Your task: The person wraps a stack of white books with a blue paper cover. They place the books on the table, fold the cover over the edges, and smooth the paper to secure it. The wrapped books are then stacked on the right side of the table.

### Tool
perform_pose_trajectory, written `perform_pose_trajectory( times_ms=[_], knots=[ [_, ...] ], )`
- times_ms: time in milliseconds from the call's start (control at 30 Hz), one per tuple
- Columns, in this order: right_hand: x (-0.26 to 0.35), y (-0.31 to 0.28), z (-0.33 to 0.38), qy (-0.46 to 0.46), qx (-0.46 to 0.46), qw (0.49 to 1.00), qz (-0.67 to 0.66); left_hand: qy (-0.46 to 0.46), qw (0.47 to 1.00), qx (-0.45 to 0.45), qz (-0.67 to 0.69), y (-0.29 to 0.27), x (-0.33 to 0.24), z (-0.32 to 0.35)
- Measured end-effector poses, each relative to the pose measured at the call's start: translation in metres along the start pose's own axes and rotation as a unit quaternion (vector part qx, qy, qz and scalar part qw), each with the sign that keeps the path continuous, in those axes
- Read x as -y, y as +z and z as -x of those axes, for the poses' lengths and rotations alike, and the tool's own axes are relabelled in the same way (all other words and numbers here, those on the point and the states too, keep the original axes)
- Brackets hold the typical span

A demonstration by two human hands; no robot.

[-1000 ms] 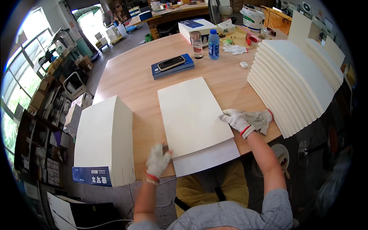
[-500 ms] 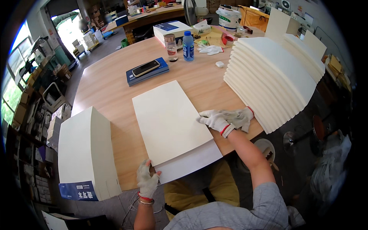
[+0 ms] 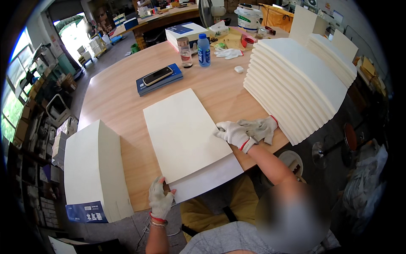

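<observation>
A cream paper pad (image 3: 184, 135) lies on the table over a white sheet (image 3: 207, 180), which sticks out at its near side. My right hand (image 3: 234, 133), in a pale knit glove with a red cuff, has its fingers bent together at the pad's right edge, gripping it. My left hand (image 3: 160, 199) wears a similar glove with bare fingertips. Its thumb and forefinger stand apart beside the near-left corner of the pad and sheet; the other fingers are partly hidden. A loose grey-white glove (image 3: 262, 129) lies beyond my right hand.
To the left stands a tall cream paper stack (image 3: 82, 165) with a blue printed band. A fanned stack of cream pads (image 3: 292, 80) rises at right. Farther back are a phone (image 3: 157, 76) on blue books (image 3: 169, 82), a clear bottle (image 3: 185, 55), a blue bottle (image 3: 204, 53) and white gloves (image 3: 228, 53).
The whole view has shifted slightly. My right hand stays at the pad's edge, turned a little at the wrist. My left hand remains by the near-left corner.
</observation>
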State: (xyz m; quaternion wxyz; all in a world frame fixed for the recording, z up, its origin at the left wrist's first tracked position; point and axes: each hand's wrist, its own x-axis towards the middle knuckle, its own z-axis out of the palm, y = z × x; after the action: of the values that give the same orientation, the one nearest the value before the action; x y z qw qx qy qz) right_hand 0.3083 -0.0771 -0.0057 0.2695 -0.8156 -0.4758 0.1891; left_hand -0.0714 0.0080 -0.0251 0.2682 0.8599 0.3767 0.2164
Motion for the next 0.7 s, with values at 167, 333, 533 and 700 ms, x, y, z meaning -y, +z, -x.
perform_pose_trajectory(
  times_ms=[167,333,533,700],
  knots=[
    [0.014,-0.001,0.048,-0.162,0.008,0.981,-0.108,0.19,0.979,0.019,-0.065,-0.017,-0.053,-0.024],
    [0.019,-0.007,0.057,-0.181,0.06,0.98,-0.054,0.24,0.94,0.148,-0.19,-0.011,-0.083,-0.034],
    [0.004,-0.007,0.054,-0.144,0.085,0.982,-0.086,0.276,0.941,0.1,-0.167,-0.005,-0.107,-0.032],
    [0.009,-0.01,0.055,-0.113,0.09,0.978,-0.15,0.334,0.935,0.065,-0.101,0.058,-0.152,-0.042]
  ],
)
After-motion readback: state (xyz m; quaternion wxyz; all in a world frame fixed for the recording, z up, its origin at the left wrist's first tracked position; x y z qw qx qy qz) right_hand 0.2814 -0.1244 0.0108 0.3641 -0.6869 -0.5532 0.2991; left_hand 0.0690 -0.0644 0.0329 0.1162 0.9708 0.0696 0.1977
